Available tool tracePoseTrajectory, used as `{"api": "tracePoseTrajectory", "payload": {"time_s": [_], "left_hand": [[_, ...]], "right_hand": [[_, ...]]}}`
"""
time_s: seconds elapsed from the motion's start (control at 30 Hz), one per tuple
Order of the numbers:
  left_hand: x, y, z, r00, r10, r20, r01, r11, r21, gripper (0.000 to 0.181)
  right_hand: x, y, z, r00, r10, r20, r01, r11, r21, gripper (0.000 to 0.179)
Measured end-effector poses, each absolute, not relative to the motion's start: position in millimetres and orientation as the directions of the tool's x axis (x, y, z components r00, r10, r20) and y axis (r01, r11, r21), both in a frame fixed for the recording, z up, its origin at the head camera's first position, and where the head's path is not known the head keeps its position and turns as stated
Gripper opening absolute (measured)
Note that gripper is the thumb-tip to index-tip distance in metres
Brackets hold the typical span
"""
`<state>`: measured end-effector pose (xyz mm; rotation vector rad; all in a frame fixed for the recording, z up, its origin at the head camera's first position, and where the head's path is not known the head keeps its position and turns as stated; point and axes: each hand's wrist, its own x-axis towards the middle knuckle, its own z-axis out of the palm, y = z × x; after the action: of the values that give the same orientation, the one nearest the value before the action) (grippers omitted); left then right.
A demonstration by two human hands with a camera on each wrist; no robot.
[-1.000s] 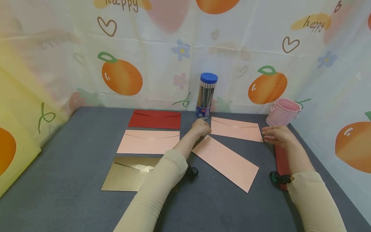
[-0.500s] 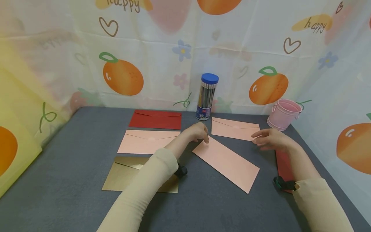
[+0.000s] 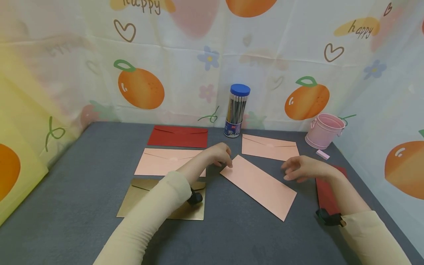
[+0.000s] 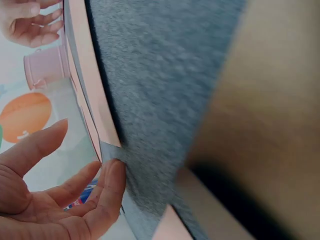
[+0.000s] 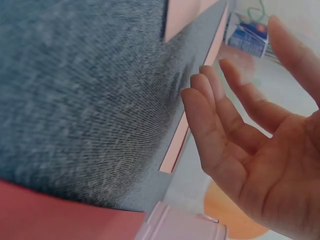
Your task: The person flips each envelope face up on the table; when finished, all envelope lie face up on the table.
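Pink and plain-faced, the slanted envelope point(image 3: 260, 187) lies on the grey worktop point(image 3: 245, 239) between the left hand point(image 3: 220, 154) and the right hand point(image 3: 306, 169), placed flat apparently so both can reach its edges, each grip loosely spread and pinching nothing, the left near its upper corner

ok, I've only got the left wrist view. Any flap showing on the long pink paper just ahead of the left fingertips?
Observer: No, in the head view the pink paper shows a plain face up.
Operator: And the blue thing behind the left hand?
Observer: Clear tube of pencils, with a blue lid on in the head view.
Operator: Anything in front of the pink bucket?
Observer: Yes, head view shows a small pink block there.
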<state>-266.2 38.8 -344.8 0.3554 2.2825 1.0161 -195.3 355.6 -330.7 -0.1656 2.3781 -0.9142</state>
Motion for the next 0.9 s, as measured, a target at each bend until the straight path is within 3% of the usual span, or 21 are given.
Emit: {"api": "tracePoseTrajectory", "payload": {"time_s": [0.4, 0.9], "left_hand": [[-264, 23, -352, -0.753, 0.471, -0.459, -0.14, 0.567, 0.812, 0.056], [-259, 25, -358, -0.786, 0.443, -0.432, -0.166, 0.521, 0.837, 0.054]], "right_hand": [[-184, 351, -339, -0.78, -0.33, -0.532, 0.059, 0.807, -0.588, 0.05], [-175, 334, -338, -0.787, -0.343, -0.513, -0.031, 0.853, -0.521, 0.055]]}}
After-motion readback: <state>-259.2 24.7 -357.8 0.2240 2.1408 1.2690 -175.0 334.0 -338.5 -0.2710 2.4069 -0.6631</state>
